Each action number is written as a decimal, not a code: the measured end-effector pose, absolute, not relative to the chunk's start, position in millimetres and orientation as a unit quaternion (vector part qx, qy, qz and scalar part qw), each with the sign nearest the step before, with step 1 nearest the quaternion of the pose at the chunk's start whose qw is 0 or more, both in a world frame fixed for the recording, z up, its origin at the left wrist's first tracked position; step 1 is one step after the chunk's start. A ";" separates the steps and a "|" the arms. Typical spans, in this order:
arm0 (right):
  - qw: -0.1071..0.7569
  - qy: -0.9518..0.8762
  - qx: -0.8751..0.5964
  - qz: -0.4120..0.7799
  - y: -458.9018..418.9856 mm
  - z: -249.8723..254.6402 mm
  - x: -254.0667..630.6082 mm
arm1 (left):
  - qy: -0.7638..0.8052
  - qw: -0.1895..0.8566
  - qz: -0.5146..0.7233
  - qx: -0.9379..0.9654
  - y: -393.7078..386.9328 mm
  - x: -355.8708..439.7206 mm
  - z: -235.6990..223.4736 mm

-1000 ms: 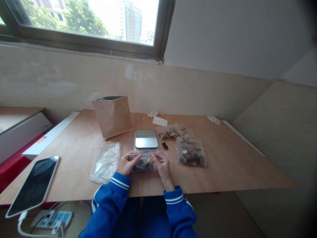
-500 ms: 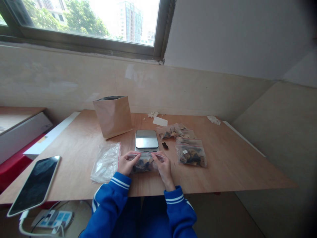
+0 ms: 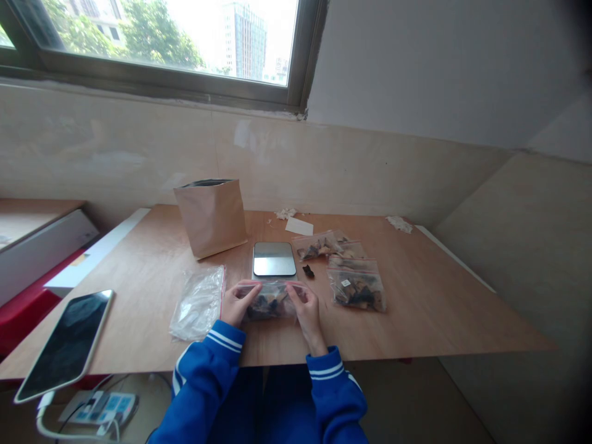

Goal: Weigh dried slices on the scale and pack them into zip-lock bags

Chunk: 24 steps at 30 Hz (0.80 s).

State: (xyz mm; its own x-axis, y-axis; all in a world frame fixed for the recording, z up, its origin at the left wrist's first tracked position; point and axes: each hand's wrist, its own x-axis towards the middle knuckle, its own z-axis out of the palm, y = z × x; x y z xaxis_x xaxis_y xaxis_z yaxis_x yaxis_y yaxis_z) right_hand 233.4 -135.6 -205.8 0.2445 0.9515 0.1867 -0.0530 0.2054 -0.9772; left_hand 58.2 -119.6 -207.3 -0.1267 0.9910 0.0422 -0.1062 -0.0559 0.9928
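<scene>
Both my hands hold a small clear zip bag (image 3: 272, 301) of dark and tan dried pieces, flat on the wooden table just in front of a small steel-topped scale (image 3: 274, 259). My left hand (image 3: 237, 306) pinches the bag's left end. My right hand (image 3: 306, 311) pinches its right end, fingers closed along the top edge. Blue sleeves with white stripes cover both wrists.
A brown paper bag (image 3: 211, 216) stands open behind the scale. A pile of empty clear bags (image 3: 198, 302) lies left. Two filled zip bags (image 3: 356, 285) lie right, a loose dark piece (image 3: 308, 271) near the scale. A tablet (image 3: 65, 344) overhangs the table's left corner.
My fingers have shifted slightly along the bag's top edge, and the bag has moved a little toward the scale. Everything else stays put.
</scene>
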 end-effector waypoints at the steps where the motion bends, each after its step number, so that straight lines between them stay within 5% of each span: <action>1: 0.624 -0.462 -0.486 0.401 -135.5 -206.2 233.5 | 0.491 0.481 0.569 0.451 -119.8 58.2 -206.8; 24: 0.600 -0.511 -0.478 0.388 -134.0 -204.2 233.1 | 0.463 0.464 0.529 0.539 -126.3 60.1 -195.0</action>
